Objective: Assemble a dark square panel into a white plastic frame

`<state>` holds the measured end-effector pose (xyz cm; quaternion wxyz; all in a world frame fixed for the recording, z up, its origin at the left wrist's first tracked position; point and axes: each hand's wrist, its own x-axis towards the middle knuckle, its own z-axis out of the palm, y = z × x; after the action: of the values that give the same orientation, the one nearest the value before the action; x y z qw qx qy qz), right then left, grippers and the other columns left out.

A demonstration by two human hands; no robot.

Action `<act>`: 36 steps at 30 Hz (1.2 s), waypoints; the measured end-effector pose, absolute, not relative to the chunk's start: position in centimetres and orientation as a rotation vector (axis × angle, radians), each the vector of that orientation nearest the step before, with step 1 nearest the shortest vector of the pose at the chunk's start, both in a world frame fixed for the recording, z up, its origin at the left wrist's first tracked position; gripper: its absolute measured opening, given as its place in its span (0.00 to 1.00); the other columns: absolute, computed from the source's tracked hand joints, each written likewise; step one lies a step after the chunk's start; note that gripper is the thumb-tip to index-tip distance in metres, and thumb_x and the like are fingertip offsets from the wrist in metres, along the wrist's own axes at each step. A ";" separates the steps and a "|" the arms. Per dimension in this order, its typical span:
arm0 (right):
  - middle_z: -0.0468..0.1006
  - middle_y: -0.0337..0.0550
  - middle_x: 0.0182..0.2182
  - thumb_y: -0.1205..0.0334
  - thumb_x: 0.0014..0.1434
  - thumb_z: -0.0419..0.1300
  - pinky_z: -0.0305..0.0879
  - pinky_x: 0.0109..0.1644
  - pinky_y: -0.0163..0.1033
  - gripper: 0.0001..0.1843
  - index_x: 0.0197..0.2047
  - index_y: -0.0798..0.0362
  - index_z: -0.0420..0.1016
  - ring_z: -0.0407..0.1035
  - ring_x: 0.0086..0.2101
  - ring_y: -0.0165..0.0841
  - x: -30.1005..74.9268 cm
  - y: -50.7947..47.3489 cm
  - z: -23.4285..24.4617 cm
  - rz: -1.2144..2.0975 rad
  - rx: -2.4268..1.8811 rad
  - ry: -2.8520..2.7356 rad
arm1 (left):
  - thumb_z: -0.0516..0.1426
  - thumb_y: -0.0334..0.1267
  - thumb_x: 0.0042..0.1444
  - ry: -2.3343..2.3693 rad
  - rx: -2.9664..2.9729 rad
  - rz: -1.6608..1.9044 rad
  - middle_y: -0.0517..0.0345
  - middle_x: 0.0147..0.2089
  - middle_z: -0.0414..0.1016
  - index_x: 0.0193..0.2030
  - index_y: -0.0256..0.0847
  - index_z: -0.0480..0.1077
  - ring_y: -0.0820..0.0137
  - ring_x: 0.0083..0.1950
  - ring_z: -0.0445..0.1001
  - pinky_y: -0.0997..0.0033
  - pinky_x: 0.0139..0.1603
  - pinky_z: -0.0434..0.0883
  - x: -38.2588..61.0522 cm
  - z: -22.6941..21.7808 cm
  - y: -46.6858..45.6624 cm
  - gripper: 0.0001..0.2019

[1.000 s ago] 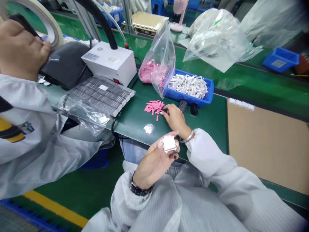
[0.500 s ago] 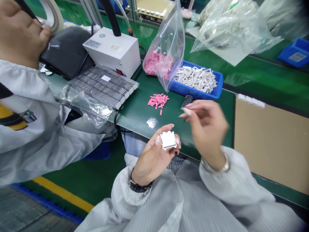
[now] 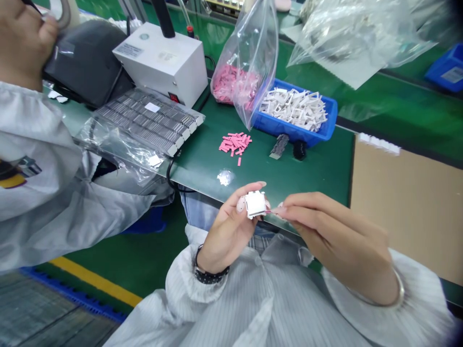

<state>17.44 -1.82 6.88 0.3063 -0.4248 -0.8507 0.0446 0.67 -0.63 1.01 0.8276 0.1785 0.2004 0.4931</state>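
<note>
My left hand (image 3: 229, 231) holds a small white square plastic part (image 3: 255, 204) upright between thumb and fingers, over the near edge of the green table. My right hand (image 3: 336, 236) is closed in a pinch on a thin pink strip (image 3: 268, 211), its tip touching the right side of the white part. A small heap of pink strips (image 3: 235, 142) lies on the table beyond my hands.
A blue bin of white frames (image 3: 298, 112) and a clear bag of pink strips (image 3: 243, 72) stand at the back. A tray of grey parts in plastic (image 3: 144, 123), a white box unit (image 3: 162, 55), a brown board (image 3: 408, 202). A co-worker's sleeve (image 3: 39, 178) fills the left.
My right hand left the pink heap, lifted, and came down to the white part with a pink strip pinched in it. My left hand rose slightly.
</note>
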 end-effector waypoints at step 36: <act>0.73 0.43 0.31 0.79 0.58 0.59 0.66 0.32 0.35 0.09 0.36 0.57 0.72 0.66 0.32 0.29 18.6 -0.5 5.5 0.428 -0.948 -2.086 | 0.62 0.44 0.55 0.533 0.389 0.988 0.63 0.34 0.73 0.46 0.46 0.76 0.79 0.36 0.69 0.81 0.42 0.66 3.0 1.2 -0.4 0.12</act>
<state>18.59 -0.48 5.50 0.3945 -0.3736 -0.8224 0.1689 2.99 -0.43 1.22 0.8288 0.1831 0.2509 0.4655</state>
